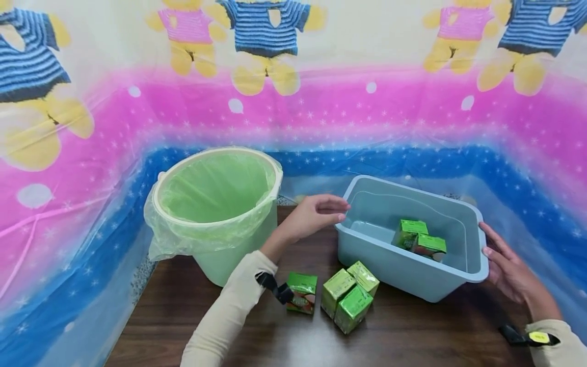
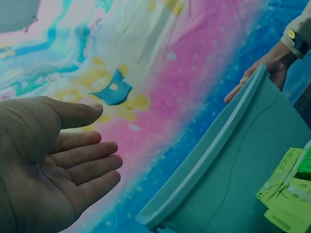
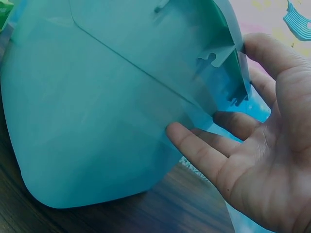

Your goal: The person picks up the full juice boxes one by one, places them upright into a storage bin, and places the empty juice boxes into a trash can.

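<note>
A blue-grey plastic tub (image 1: 390,250) stands on the table, with two small green boxes (image 1: 430,244) inside it. Beside its left rim is my left hand (image 1: 309,216), fingers loosely extended. The left wrist view shows that hand (image 2: 53,170) holding nothing, with a gap to the tub. At the opposite end my right hand (image 1: 511,267) holds the rim. In the right wrist view its thumb lies at the rim and other fingertips (image 3: 181,133) touch the outer wall below. In front of the tub sit three more green boxes (image 1: 353,308), clustered, and a single green box (image 1: 301,293).
A light green bin (image 1: 215,250) lined with a translucent bag (image 1: 220,188) stands at the left of the dark wooden table (image 1: 257,331). A patterned cloth (image 1: 344,112) hangs around the back and sides. Each wrist wears a black strap.
</note>
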### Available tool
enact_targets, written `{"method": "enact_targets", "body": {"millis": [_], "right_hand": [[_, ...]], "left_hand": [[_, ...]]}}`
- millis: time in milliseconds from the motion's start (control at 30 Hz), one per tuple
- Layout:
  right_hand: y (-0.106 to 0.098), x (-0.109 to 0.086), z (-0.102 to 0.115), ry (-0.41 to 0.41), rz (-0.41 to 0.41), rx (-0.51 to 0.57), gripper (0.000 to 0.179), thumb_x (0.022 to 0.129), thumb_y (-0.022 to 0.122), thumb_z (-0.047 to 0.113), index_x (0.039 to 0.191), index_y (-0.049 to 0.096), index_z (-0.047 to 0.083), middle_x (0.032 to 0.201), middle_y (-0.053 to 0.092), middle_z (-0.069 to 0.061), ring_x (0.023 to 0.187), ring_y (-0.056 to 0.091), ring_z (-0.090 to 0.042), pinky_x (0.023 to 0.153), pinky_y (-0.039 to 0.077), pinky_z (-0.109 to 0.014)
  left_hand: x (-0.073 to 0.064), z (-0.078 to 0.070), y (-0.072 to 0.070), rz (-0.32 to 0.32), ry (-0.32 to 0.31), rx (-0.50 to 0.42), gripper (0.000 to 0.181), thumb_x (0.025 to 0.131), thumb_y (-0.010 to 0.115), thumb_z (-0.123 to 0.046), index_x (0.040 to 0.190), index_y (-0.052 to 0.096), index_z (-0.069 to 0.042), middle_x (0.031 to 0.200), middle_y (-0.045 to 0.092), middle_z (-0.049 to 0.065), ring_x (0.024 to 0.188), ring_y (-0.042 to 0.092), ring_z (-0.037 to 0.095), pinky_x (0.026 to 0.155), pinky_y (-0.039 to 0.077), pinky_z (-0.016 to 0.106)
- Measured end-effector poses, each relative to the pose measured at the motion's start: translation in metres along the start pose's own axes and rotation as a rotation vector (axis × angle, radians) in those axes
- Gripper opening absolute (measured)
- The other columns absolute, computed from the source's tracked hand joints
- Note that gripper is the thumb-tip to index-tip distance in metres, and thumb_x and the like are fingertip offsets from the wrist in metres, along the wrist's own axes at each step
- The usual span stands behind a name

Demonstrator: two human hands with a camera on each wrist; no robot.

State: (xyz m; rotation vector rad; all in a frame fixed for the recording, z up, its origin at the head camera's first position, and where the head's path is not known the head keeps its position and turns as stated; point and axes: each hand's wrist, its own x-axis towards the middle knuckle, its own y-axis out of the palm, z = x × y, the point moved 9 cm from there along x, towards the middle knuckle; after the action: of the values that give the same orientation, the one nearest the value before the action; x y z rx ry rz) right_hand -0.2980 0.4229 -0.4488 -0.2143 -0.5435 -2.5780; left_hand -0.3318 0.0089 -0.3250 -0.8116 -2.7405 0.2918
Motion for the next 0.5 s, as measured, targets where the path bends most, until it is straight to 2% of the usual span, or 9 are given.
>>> {"method": "enact_targets", "body": {"millis": [100, 200, 333, 500], "right_hand": [[-0.001, -0.001, 0.0, 0.006, -0.015, -0.037, 0.066, 0.108, 0.021, -0.005, 0.165, 0.009, 0.026, 0.143, 0.052, 0.004, 0.119, 0.064, -0.02, 0.085, 0.06, -0.042], [-0.002, -0.002, -0.001, 0.016, -0.027, -0.058, 0.066, 0.109, 0.022, -0.004, 0.165, 0.009, 0.027, 0.143, 0.052, 0.006, 0.119, 0.064, -0.019, 0.084, 0.06, -0.042], [-0.002, -0.003, -0.003, 0.024, -0.035, -0.063, 0.065, 0.109, 0.021, -0.003, 0.165, 0.009, 0.028, 0.144, 0.052, 0.008, 0.119, 0.064, -0.017, 0.084, 0.06, -0.042], [-0.001, -0.001, 0.0, -0.002, -0.022, -0.045, 0.065, 0.108, 0.02, -0.004, 0.165, 0.007, 0.025, 0.144, 0.05, 0.006, 0.119, 0.064, -0.019, 0.083, 0.06, -0.044]], "left_hand": [[-0.015, 0.01, -0.003, -0.02, 0.029, -0.068, 0.037, 0.097, 0.069, -0.01, 0.133, 0.062, 0.001, 0.132, 0.066, 0.017, 0.123, 0.062, 0.029, 0.098, 0.054, 0.032], [-0.032, 0.02, -0.005, -0.022, 0.05, -0.111, 0.036, 0.096, 0.069, -0.006, 0.131, 0.063, 0.002, 0.131, 0.065, 0.02, 0.124, 0.061, 0.032, 0.097, 0.054, 0.035], [-0.056, 0.034, -0.006, -0.014, 0.059, -0.107, 0.037, 0.096, 0.069, -0.005, 0.131, 0.063, 0.002, 0.132, 0.065, 0.02, 0.124, 0.062, 0.027, 0.096, 0.055, 0.035], [-0.077, 0.046, -0.011, -0.026, 0.058, -0.107, 0.038, 0.094, 0.07, -0.005, 0.131, 0.063, 0.002, 0.133, 0.063, 0.023, 0.127, 0.058, 0.035, 0.094, 0.055, 0.031]]}}
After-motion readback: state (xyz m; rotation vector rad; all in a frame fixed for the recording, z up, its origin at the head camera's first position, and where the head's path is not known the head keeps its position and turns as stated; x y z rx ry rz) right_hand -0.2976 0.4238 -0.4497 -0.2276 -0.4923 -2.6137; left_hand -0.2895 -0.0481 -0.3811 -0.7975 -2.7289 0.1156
